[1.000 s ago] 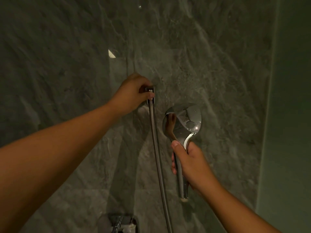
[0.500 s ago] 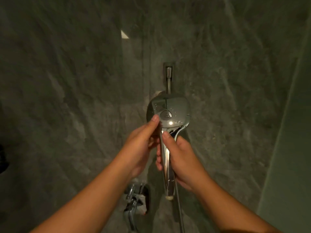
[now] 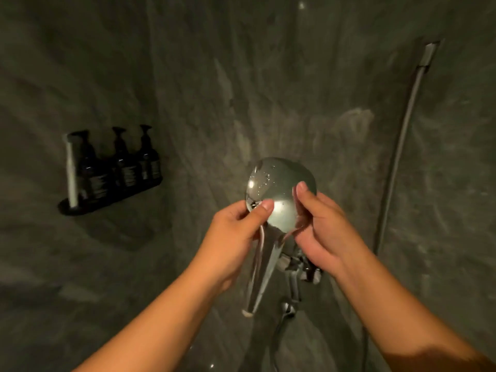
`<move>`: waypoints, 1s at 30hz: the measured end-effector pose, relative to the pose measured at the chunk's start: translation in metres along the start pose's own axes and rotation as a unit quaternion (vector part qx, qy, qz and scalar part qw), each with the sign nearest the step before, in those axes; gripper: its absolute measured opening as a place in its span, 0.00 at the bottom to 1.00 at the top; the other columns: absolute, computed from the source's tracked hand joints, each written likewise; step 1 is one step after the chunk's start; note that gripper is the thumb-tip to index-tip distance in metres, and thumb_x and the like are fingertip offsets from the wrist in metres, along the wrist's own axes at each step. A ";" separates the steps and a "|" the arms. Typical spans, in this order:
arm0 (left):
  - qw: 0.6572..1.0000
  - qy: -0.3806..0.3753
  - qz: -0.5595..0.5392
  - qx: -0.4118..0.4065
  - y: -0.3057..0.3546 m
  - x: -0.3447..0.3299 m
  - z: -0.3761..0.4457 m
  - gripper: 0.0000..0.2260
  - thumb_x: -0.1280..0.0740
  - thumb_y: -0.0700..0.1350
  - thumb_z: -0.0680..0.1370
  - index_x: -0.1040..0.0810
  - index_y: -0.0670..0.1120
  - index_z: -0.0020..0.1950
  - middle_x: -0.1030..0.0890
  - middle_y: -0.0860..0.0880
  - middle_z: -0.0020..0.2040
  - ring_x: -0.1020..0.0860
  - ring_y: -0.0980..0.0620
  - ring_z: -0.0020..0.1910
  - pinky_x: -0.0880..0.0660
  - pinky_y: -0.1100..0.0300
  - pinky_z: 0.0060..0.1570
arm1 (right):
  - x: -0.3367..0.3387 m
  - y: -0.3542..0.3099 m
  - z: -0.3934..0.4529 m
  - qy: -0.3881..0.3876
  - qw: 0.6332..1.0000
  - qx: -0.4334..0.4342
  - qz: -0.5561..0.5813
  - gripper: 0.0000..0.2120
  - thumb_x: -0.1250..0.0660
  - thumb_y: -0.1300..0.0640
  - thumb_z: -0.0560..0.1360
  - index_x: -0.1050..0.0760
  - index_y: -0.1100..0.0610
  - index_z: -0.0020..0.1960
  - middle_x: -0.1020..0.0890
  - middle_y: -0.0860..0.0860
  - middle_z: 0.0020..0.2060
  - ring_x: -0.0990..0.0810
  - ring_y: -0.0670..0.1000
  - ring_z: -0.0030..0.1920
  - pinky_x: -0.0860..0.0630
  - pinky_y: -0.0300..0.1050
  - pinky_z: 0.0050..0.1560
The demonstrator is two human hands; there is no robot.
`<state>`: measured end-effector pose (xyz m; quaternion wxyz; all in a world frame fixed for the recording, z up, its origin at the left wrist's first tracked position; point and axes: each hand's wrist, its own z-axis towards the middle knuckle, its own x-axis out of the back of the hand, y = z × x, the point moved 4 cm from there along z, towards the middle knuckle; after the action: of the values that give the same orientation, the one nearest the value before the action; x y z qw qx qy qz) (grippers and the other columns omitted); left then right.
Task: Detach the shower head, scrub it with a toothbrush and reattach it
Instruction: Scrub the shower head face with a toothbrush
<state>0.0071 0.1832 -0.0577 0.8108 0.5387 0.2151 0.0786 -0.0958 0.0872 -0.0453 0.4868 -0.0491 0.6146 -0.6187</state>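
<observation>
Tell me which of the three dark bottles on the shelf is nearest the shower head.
The rightmost bottle; the other two stand further left, toward the white stick.

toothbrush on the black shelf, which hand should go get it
Left, probably. The white toothbrush stands at the left end of the black wall shelf, on the left hand side. The right hand cups the round chrome shower head and could hold it alone.

A dark shelf (image 3: 80, 209) is hanging on the grey stone wall (image 3: 241, 76), carrying 3 dark pump bottles (image 3: 122, 163) in a row and a pale upright stick-like item (image 3: 71, 175) at its left end
</observation>
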 end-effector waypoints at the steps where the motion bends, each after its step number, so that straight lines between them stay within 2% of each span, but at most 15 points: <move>1: 1.000 -0.006 0.011 0.001 0.001 0.014 -0.008 0.10 0.31 0.49 0.77 0.17 0.42 0.47 0.14 0.40 0.43 0.17 0.49 0.42 0.22 0.62 0.42 | -0.011 0.010 0.003 -0.021 0.999 -0.011 0.027 0.12 0.33 0.55 0.73 0.18 0.60 0.52 0.14 0.57 0.48 0.16 0.55 0.52 0.20 0.59 0.54; 3: 0.999 -0.041 -0.009 0.034 0.003 0.043 -0.025 0.11 0.33 0.54 0.77 0.17 0.47 0.45 0.16 0.46 0.41 0.19 0.52 0.43 0.23 0.63 0.43 | -0.030 0.031 0.009 -0.049 0.994 -0.056 0.076 0.11 0.32 0.56 0.72 0.17 0.58 0.52 0.14 0.51 0.48 0.17 0.50 0.54 0.19 0.64 0.45; 5: 0.990 -0.063 -0.079 0.095 0.000 0.075 -0.044 0.14 0.32 0.58 0.74 0.16 0.49 0.44 0.18 0.51 0.39 0.21 0.57 0.38 0.23 0.65 0.40 | -0.048 0.055 0.013 -0.075 0.982 -0.111 0.136 0.17 0.27 0.56 0.68 0.19 0.58 0.56 0.16 0.51 0.50 0.22 0.48 0.63 0.23 0.71 0.44; 7: 0.975 -0.062 -0.131 0.168 -0.005 0.101 -0.062 0.19 0.31 0.58 0.72 0.16 0.44 0.51 0.18 0.44 0.47 0.19 0.51 0.43 0.20 0.57 0.45 | -0.072 0.080 0.015 -0.123 0.958 -0.158 0.204 0.23 0.19 0.57 0.60 0.19 0.56 0.54 0.16 0.49 0.49 0.25 0.50 0.66 0.23 0.71 0.43; 9: 0.960 -0.090 -0.162 0.212 -0.007 0.122 -0.078 0.24 0.31 0.53 0.74 0.21 0.36 0.61 0.19 0.36 0.55 0.18 0.43 0.50 0.22 0.48 0.55 | -0.099 0.103 0.016 -0.165 0.934 -0.195 0.250 0.29 0.16 0.58 0.55 0.19 0.57 0.54 0.14 0.51 0.45 0.18 0.54 0.56 0.20 0.65 0.41; 12: 0.940 -0.163 -0.190 0.231 -0.002 0.147 -0.099 0.22 0.33 0.47 0.78 0.26 0.33 0.65 0.18 0.39 0.52 0.18 0.47 0.47 0.21 0.54 0.52 | -0.134 0.134 0.020 -0.196 0.914 -0.245 0.258 0.38 0.15 0.58 0.53 0.23 0.57 0.61 0.17 0.59 0.46 0.15 0.59 0.44 0.18 0.60 0.38; 14: 0.932 -0.177 -0.211 0.238 0.001 0.168 -0.109 0.19 0.35 0.44 0.79 0.26 0.33 0.65 0.18 0.42 0.50 0.19 0.50 0.45 0.21 0.58 0.49 | -0.157 0.151 0.022 -0.227 0.900 -0.273 0.252 0.38 0.16 0.58 0.55 0.26 0.59 0.62 0.18 0.61 0.46 0.16 0.61 0.45 0.18 0.60 0.38; 16: 0.931 -0.164 -0.230 0.233 0.004 0.191 -0.115 0.17 0.34 0.43 0.79 0.25 0.34 0.64 0.18 0.43 0.48 0.19 0.50 0.45 0.21 0.58 0.48 | -0.176 0.169 0.028 -0.228 0.898 -0.296 0.234 0.49 0.15 0.57 0.54 0.36 0.52 0.69 0.26 0.56 0.52 0.24 0.54 0.52 0.18 0.59 0.37; 17: 0.934 -0.151 -0.233 0.226 0.006 0.203 -0.117 0.16 0.33 0.43 0.79 0.24 0.35 0.63 0.18 0.43 0.48 0.19 0.50 0.45 0.21 0.58 0.47 | -0.185 0.178 0.034 -0.227 0.899 -0.301 0.224 0.51 0.16 0.57 0.55 0.41 0.50 0.71 0.30 0.53 0.53 0.29 0.51 0.53 0.18 0.58 0.38; 19: 0.944 -0.112 -0.227 0.213 0.008 0.227 -0.121 0.16 0.30 0.43 0.77 0.22 0.35 0.61 0.18 0.42 0.47 0.18 0.50 0.44 0.20 0.57 0.46 | -0.200 0.195 0.044 -0.245 0.905 -0.294 0.185 0.46 0.23 0.55 0.66 0.45 0.58 0.76 0.31 0.54 0.53 0.30 0.50 0.52 0.19 0.57 0.46; 21: 0.952 -0.070 -0.218 0.201 0.009 0.252 -0.123 0.17 0.28 0.42 0.75 0.22 0.35 0.59 0.18 0.41 0.47 0.18 0.49 0.43 0.19 0.57 0.46 | -0.216 0.207 0.053 -0.263 0.924 -0.263 0.085 0.31 0.35 0.56 0.75 0.40 0.67 0.73 0.22 0.60 0.53 0.22 0.54 0.50 0.21 0.54 0.53; 23: 0.960 -0.030 -0.211 0.183 0.011 0.274 -0.124 0.16 0.26 0.43 0.73 0.21 0.36 0.57 0.19 0.40 0.45 0.18 0.49 0.41 0.19 0.57 0.46 | -0.229 0.216 0.064 -0.266 0.935 -0.234 0.005 0.19 0.39 0.60 0.77 0.29 0.67 0.66 0.18 0.62 0.52 0.17 0.57 0.49 0.20 0.54 0.54; 25: 0.966 0.011 -0.204 0.160 0.013 0.293 -0.122 0.14 0.26 0.43 0.72 0.19 0.37 0.54 0.19 0.41 0.43 0.19 0.50 0.39 0.19 0.58 0.45 | -0.239 0.225 0.080 -0.246 0.946 -0.206 -0.043 0.13 0.36 0.61 0.75 0.22 0.64 0.58 0.16 0.59 0.48 0.16 0.54 0.47 0.18 0.49 0.48; 27: 0.969 0.052 -0.199 0.138 0.013 0.311 -0.119 0.12 0.27 0.43 0.71 0.18 0.38 0.52 0.20 0.41 0.41 0.20 0.50 0.37 0.19 0.59 0.43 | -0.246 0.234 0.098 -0.201 0.960 -0.161 -0.112 0.07 0.35 0.61 0.77 0.19 0.61 0.52 0.15 0.56 0.43 0.16 0.51 0.42 0.18 0.44 0.41; 30: 0.970 0.073 -0.203 0.111 0.012 0.333 -0.117 0.13 0.28 0.41 0.72 0.19 0.36 0.54 0.19 0.39 0.44 0.18 0.48 0.41 0.19 0.57 0.44 | -0.255 0.245 0.129 -0.121 0.949 -0.069 -0.283 0.06 0.36 0.58 0.79 0.20 0.58 0.49 0.18 0.57 0.43 0.19 0.53 0.42 0.20 0.48 0.45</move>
<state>0.2561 0.4056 -0.1730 0.7273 0.5629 0.3858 -0.0729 0.2545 0.2201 -0.0753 0.3582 -0.3288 0.5531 -0.6765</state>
